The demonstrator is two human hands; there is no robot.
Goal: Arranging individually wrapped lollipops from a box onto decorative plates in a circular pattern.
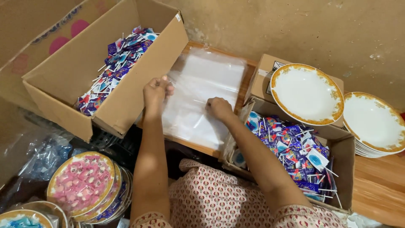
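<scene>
The left hand (156, 90) pinches the left edge of the top clear bag (202, 95); the right hand (218, 107) presses curled fingers on the bag's middle; the bags lie stacked on a wooden board (242, 86) between two boxes of lollipops (116, 63) (295, 152); plates (307, 93) stand right.

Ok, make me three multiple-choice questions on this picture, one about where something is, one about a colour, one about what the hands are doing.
1. Where does the stack of clear plastic bags lie?
A. between the two cardboard boxes
B. on the empty plates
C. inside the left box

2. What colour are the rims of the empty plates?
A. blue
B. gold
C. plain white

3. What is the left hand doing?
A. resting flat in a box
B. holding a plate
C. pinching a bag's edge

Answers: 1 A, the bags sit between the left box and right box; 2 B, gold bands ring the white; 3 C, fingers closed at the bag edge, right hand pressing the stack.
</scene>
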